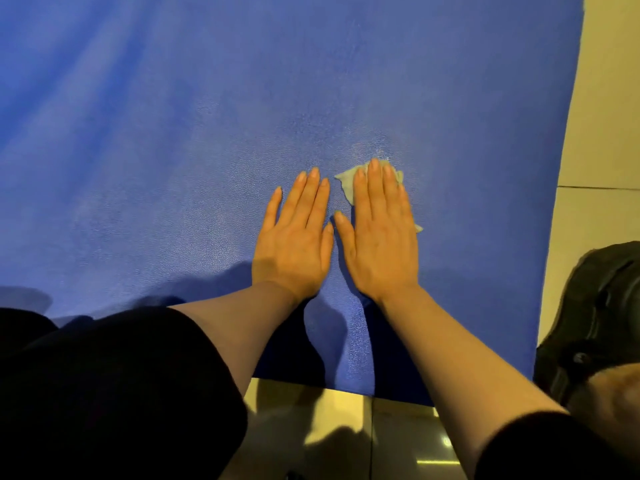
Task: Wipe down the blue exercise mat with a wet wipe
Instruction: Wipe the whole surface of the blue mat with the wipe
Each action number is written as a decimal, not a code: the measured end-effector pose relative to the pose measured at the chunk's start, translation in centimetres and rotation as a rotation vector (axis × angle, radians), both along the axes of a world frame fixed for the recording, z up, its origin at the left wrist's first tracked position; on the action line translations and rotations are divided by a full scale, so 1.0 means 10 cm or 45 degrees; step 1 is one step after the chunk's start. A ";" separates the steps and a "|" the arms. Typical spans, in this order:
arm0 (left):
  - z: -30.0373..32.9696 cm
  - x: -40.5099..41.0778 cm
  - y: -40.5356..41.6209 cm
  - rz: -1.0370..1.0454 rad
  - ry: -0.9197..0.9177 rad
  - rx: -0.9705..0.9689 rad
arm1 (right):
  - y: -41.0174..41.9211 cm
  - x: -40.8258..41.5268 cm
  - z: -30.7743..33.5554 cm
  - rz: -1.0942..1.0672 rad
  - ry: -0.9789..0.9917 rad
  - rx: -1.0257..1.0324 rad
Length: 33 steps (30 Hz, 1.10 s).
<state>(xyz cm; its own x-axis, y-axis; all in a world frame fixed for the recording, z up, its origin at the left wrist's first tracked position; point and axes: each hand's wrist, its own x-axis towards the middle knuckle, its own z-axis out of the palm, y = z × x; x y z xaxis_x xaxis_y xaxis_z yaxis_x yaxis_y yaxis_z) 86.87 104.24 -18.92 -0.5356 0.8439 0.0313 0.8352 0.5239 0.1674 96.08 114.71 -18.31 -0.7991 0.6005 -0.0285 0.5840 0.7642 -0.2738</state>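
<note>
The right hand point(379, 233) lies flat with straight fingers, pressing the wet wipe point(347, 183) onto the blue exercise mat point(207, 116) near its right edge. The left hand point(294, 233) rests flat just beside it, holding nothing. Most unwiped mat stretches far and left, along its long axis.

You get warm, dim indoor light that throws soft forearm shadows onto the textured blue foam exercise mat point(173, 150), small glare spots on the glossy pale floor tiles point(398, 445), bowed wide-angle edges, and slight softness toward the far mat.
</note>
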 end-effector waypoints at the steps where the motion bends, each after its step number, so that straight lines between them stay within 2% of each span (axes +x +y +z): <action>1: 0.00 0.00 0.00 0.003 -0.011 0.022 | -0.02 0.02 0.00 0.000 -0.013 0.014; 8: 0.02 -0.01 -0.02 -0.003 -0.030 0.038 | 0.52 -0.50 0.06 0.036 -0.031 -0.027; 12: -0.01 0.01 -0.08 -0.004 0.001 0.085 | 0.22 -0.31 0.04 0.005 0.008 -0.044; 15: -0.03 -0.01 -0.05 0.012 0.010 0.137 | -0.03 -0.14 0.01 -0.003 -0.057 0.020; 20: -0.03 -0.01 -0.04 0.009 0.027 0.103 | 0.46 -0.47 0.03 0.148 -0.062 0.033; 23: -0.02 0.04 -0.08 0.007 0.020 0.090 | 0.60 -0.55 0.00 0.112 -0.075 0.032; 29: -0.02 0.01 -0.06 -0.013 0.015 0.096 | 0.18 -0.19 0.00 0.019 -0.028 0.042; 33: -0.02 -0.02 -0.02 -0.008 -0.008 0.078 | 0.35 -0.43 0.01 -0.007 -0.010 0.069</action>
